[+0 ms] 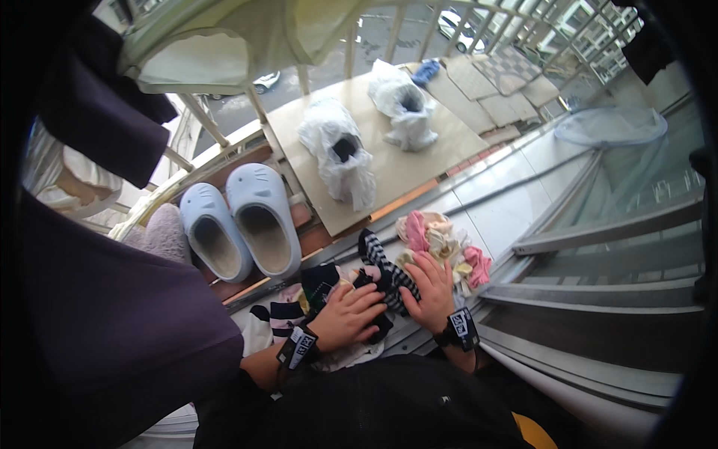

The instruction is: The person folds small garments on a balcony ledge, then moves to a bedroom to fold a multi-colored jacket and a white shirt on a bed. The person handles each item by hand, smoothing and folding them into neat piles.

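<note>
My left hand [349, 317] lies palm down over a heap of dark socks, its fingers loosely spread. Under and beside it are a navy sock [321, 283] and a black-and-pink sock [285, 319]. My right hand [432, 292] rests at the edge of a second heap, fingers apart and nothing visibly gripped. A black-and-grey striped sock [381, 252] stretches between the two hands, partly hidden. Beyond the right fingertips lie cream socks [440, 238], a pink sock [416, 230] and another pink sock [478, 266]. What lies beneath both palms is hidden.
Light-blue clogs [265, 219] and a fuzzy slipper [165, 233] stand at left. Two white plastic-wrapped shoes [339, 154] [403, 104] sit on a beige board [449, 143] by the railing [303, 78]. Dark cloth [123, 314] hangs left; sliding window frames [594, 297] stand right.
</note>
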`<state>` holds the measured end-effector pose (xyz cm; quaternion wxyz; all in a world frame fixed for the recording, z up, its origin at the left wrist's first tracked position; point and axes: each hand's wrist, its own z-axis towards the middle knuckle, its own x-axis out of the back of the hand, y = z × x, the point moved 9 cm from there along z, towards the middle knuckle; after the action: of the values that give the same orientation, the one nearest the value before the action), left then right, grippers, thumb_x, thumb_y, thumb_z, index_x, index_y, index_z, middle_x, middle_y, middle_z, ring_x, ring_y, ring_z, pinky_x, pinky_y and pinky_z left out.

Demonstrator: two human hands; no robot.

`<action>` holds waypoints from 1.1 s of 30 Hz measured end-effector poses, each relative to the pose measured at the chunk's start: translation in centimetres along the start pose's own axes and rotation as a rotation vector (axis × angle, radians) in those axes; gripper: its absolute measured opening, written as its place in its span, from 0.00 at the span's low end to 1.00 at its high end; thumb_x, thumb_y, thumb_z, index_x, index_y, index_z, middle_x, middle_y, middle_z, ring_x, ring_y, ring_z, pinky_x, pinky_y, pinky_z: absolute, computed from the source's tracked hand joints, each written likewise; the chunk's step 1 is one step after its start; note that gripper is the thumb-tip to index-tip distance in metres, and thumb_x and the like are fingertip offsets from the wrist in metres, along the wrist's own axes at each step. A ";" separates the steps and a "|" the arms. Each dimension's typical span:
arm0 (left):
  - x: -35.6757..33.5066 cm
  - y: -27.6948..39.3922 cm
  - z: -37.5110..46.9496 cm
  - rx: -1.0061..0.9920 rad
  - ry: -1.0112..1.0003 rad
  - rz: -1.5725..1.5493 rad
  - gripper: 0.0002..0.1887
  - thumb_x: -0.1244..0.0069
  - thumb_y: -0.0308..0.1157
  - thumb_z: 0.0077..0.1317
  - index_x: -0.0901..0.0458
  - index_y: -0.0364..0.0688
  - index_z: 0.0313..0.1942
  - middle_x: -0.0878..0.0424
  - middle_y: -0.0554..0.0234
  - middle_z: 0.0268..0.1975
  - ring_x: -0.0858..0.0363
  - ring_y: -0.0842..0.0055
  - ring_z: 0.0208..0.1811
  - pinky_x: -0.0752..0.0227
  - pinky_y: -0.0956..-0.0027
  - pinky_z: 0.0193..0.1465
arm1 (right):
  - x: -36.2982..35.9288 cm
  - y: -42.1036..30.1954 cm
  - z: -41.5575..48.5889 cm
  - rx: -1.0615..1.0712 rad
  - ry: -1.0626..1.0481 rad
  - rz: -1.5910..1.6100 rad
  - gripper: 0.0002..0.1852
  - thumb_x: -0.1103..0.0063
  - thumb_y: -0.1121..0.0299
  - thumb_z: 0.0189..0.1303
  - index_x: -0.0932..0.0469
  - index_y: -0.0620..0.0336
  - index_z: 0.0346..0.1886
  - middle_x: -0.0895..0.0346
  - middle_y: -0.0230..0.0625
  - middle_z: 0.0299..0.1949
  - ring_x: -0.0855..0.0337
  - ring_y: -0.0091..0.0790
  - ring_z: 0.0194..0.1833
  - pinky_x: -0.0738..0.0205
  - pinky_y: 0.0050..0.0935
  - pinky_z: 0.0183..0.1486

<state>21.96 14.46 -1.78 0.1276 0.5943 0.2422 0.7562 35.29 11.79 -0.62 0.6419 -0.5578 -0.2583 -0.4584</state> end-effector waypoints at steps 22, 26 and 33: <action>-0.6 -0.4 0.2 0.038 -0.059 0.039 0.22 0.44 0.36 0.52 0.23 0.51 0.49 0.27 0.71 0.56 0.32 0.74 0.59 0.43 0.62 0.60 | -3.7 1.5 -2.9 0.023 -0.215 0.053 0.25 0.41 0.59 0.54 0.29 0.54 0.56 0.34 0.36 0.60 0.41 0.42 0.65 0.53 0.54 0.64; -1.0 -0.5 0.1 0.038 -0.076 0.053 0.22 0.44 0.36 0.51 0.23 0.52 0.49 0.26 0.71 0.55 0.32 0.75 0.59 0.44 0.62 0.60 | -3.9 1.8 -2.9 0.017 -0.237 0.093 0.25 0.41 0.59 0.54 0.29 0.54 0.56 0.34 0.36 0.60 0.41 0.43 0.65 0.53 0.52 0.64; -1.1 -0.6 0.1 0.040 -0.084 0.059 0.21 0.44 0.37 0.51 0.22 0.53 0.49 0.26 0.72 0.55 0.31 0.76 0.59 0.44 0.63 0.61 | -4.1 1.9 -3.1 0.000 -0.262 0.107 0.25 0.41 0.60 0.54 0.29 0.55 0.56 0.34 0.36 0.60 0.40 0.42 0.64 0.53 0.51 0.65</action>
<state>22.23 14.48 -3.02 0.1036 0.6349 0.2341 0.7289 34.59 9.98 -5.79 0.6263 -0.6258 -0.3097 -0.3468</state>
